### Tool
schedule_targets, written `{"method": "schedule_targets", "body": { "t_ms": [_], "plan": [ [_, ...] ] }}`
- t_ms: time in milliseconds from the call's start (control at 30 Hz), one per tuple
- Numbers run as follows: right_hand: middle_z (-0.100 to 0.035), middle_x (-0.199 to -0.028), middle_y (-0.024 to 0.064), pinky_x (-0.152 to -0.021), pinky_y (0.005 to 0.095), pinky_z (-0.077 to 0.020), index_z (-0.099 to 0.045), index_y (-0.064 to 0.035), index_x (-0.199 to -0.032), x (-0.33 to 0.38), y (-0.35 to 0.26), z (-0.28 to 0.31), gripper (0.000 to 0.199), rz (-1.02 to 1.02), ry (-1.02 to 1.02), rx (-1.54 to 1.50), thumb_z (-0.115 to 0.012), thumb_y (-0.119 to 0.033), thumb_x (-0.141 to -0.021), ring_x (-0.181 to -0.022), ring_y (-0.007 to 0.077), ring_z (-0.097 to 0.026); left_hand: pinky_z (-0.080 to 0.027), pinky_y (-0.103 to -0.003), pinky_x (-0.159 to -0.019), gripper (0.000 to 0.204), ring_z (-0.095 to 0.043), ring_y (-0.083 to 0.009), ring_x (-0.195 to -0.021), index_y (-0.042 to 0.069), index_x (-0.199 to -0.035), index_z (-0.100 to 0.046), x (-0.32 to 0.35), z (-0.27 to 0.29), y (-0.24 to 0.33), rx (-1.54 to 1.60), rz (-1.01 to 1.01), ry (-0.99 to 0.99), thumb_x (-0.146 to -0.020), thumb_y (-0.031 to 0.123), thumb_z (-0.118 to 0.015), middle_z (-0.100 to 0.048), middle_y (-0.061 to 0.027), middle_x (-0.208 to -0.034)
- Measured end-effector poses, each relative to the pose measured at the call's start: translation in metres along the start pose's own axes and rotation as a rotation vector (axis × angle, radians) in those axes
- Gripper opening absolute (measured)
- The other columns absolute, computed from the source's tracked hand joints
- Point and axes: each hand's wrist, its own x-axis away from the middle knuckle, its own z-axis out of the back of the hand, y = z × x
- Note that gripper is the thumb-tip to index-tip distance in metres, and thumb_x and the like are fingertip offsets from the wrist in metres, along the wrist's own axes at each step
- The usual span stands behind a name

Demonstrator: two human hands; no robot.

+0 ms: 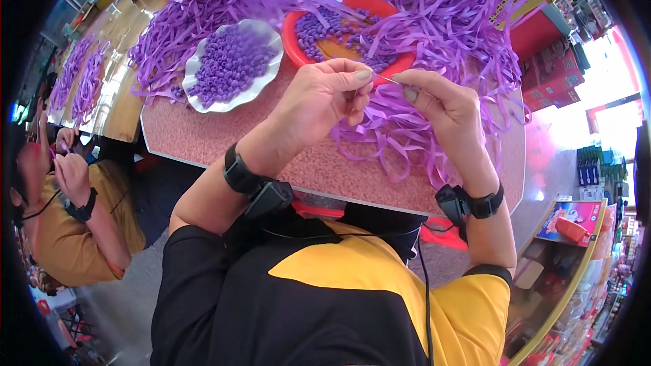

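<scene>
My left hand (324, 98) and my right hand (444, 105) meet fingertip to fingertip above the pink speckled table (203, 137). Between the pinched fingers runs a thin pale sliver (385, 79), which looks like a needle or a thread. A purple ribbon strip (380, 129) hangs below the hands; which hand holds it I cannot tell. A white scalloped plate (192, 68) heaped with small purple ribbon beads lies to the left. Behind the hands sits a red bowl (293, 39) with more purple beads.
Heaps of loose purple ribbon strips (461, 20) cover the far half of the table. A person in a yellow shirt (74, 224) works at the left, hands raised. Red boxes (553, 74) and stocked shelves (583, 244) stand on the right.
</scene>
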Motion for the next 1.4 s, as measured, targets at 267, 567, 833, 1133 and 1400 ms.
{"method": "schedule_targets", "body": {
  "t_ms": [267, 567, 833, 1133, 1400],
  "plan": [
    [-0.067, -0.092, 0.0054, -0.074, 0.0231, -0.0495, -0.07, -0.0029, -0.11, -0.006, 0.013, 0.004, 0.026, 0.061, -0.065, 0.123, -0.06, 0.007, -0.089, -0.083, 0.0109, -0.063, -0.047, -0.029, -0.056, 0.013, -0.057, -0.0143, -0.068, 0.0, -0.102, -0.062, -0.001, 0.001, 0.002, 0.036, 0.048, -0.029, -0.096, 0.011, -0.06, -0.059, -0.0048, -0.083],
    [-0.058, -0.079, 0.0041, -0.067, 0.0237, -0.0486, -0.07, -0.0037, -0.107, -0.007, 0.016, 0.006, 0.024, 0.138, -0.027, 0.179, -0.06, 0.006, -0.088, -0.072, 0.0114, -0.059, -0.046, -0.029, -0.056, 0.013, -0.056, -0.0142, -0.07, -0.001, -0.102, -0.061, 0.001, 0.001, 0.001, 0.046, 0.065, -0.043, -0.097, 0.01, -0.058, -0.058, -0.0048, -0.084],
    [-0.057, -0.077, 0.0053, -0.064, 0.0254, -0.0478, -0.071, -0.0029, -0.105, -0.008, 0.022, 0.009, 0.022, 0.272, 0.0, 0.306, -0.061, 0.005, -0.086, -0.069, 0.0146, -0.06, -0.046, -0.028, -0.056, 0.012, -0.056, -0.0141, -0.07, -0.001, -0.101, -0.06, 0.002, 0.0, 0.004, 0.035, 0.069, -0.053, -0.097, 0.01, -0.057, -0.056, -0.0041, -0.083],
    [-0.058, -0.078, 0.006, -0.061, 0.028, -0.0477, -0.072, -0.0043, -0.097, -0.009, 0.021, 0.01, 0.024, 0.432, 0.064, 0.439, -0.064, 0.009, -0.079, -0.068, 0.0176, -0.06, -0.046, -0.028, -0.056, 0.013, -0.055, -0.0134, -0.069, -0.002, -0.102, -0.06, 0.001, 0.002, 0.005, 0.07, 0.113, -0.075, -0.097, 0.01, -0.058, -0.055, -0.0045, -0.082],
    [-0.058, -0.08, 0.0062, -0.06, 0.0293, -0.0475, -0.071, -0.0049, -0.094, -0.005, 0.019, 0.015, 0.029, 0.433, 0.027, 0.483, -0.065, 0.013, -0.072, -0.07, 0.0194, -0.061, -0.043, -0.025, -0.049, 0.021, -0.051, -0.0106, -0.063, -0.006, -0.112, -0.061, 0.004, -0.001, 0.006, -0.083, 0.081, 0.038, -0.094, 0.005, -0.058, -0.057, -0.0031, -0.081]
  ]
}}
